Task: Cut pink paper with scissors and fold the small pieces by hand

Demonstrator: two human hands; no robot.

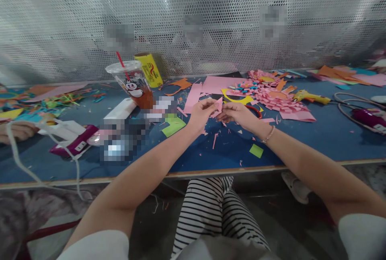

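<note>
A small folded piece of pink paper stands up between my two hands above the blue table. Thumb and fingers of my left hand pinch it from the left. My right hand has its bent fingers closed at the paper's right edge; their tips are partly hidden. Just behind the hands lie larger pink paper sheets and a yellow paper piece with cut-out holes. Red-handled scissors show partly beside my right hand. Thin pink scraps are scattered below the hands.
Left stand a tilted drink cup with a red straw and a yellow roll. Right are pink fringed paper flowers, a yellow glue gun and a purple device with a cable. Another person's hand rests far left.
</note>
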